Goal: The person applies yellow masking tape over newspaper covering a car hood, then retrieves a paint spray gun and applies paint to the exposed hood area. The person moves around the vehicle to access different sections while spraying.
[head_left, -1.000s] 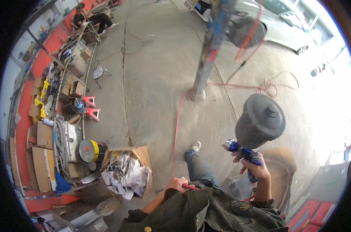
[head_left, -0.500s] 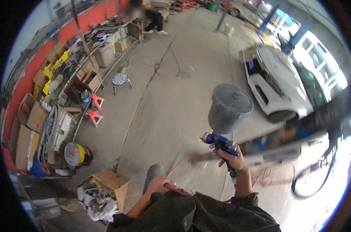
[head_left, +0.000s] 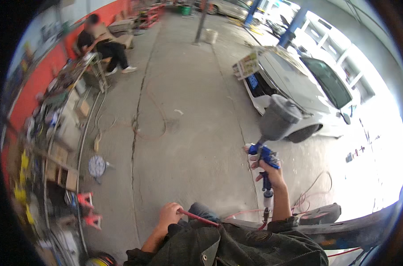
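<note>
At the lower middle, my left hand [head_left: 169,213] is closed round a red air hose [head_left: 197,218] that crosses the front of my dark jacket. Out to the right, my right hand [head_left: 272,175] grips a blue spray gun [head_left: 267,155] by its handle. A grey paint cup [head_left: 278,116] sits on top of the gun, and a fitting with a clear section [head_left: 268,197] hangs below it, joined to red hose. Behind the gun stands a white car [head_left: 315,113], front end toward me, with printed paper [head_left: 248,65] at its hood's front edge.
A person [head_left: 108,52] sits by the red wall [head_left: 21,106], beside a cluttered bench [head_left: 64,119]. A patterned stool [head_left: 97,166] and red jack stands [head_left: 86,199] line the left. Concrete floor [head_left: 188,111] holds loose hoses, a bucket [head_left: 211,36] and a post [head_left: 201,20]. A dark post [head_left: 361,230] crosses the lower right.
My view has moved forward past the post, which dropped to the lower right; the white car and seated person appear nearer. The cardboard box of waste left view. Both hands keep their grips.
</note>
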